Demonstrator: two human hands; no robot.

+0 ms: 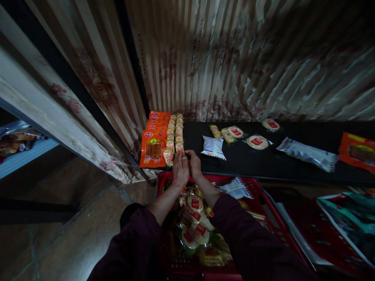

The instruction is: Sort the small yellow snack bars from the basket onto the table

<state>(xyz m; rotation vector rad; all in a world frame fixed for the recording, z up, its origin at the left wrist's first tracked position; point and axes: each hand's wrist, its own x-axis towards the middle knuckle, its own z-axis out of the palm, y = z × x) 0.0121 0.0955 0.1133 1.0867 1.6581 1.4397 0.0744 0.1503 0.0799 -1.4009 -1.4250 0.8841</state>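
Observation:
My left hand [181, 170] and my right hand [193, 163] meet at the front edge of a black shelf [193, 134]. Their fingers are closed at the near end of a row of small yellow wrapped snack packets [179, 136], around the frontmost packet [179, 147], which they partly cover. Just left runs a second row of the same packets [170, 136], with a larger packet [168, 156] lying at its front. Beyond that, several orange snack bags [152, 150] overlap in a column at the shelf's left end.
Below my forearms is a red basket [260, 195] with many wrapped round crackers [195, 203]. Farther right on the shelf lie a white packet [213, 147], round crackers [258, 142], a long white packet [307, 153] and an orange bag [358, 150]. A striped curtain [193, 58] hangs behind.

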